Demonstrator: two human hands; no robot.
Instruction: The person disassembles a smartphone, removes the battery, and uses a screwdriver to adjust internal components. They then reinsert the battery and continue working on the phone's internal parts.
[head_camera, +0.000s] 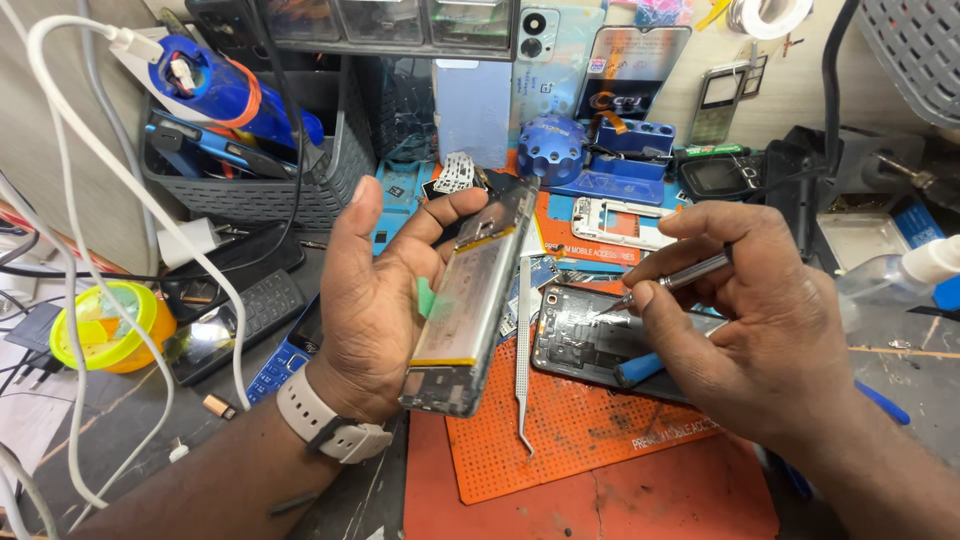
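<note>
we see the left hand (385, 300) wrapped around an opened phone (470, 300), fingers closed on its edges, holding it tilted on edge above the orange work mat (560, 430); its battery side faces right. the right hand (740, 320) is pinched shut on a slim metal screwdriver (680, 275), tip pointing left and down toward a dark phone back (590, 340) lying flat on the mat. a blue-handled tool (640, 368) sits under the same palm. tweezers (523, 350) lie lengthwise on the mat between the two hands, just beside the held phone.

around us it is crowded: a grey basket (250, 190) with a blue bottle (220, 90) at the far left, white cables (70, 250) looping down the left side, keypad phones (250, 320) and a yellow dish (105, 325) on the surface near the wrist, a blue screw holder (550, 150) and a white phone frame (615, 220) beyond the mat. the near red part of the mat (600, 500) gives the most room; the right edge is blocked by a clear bottle (890, 280).
</note>
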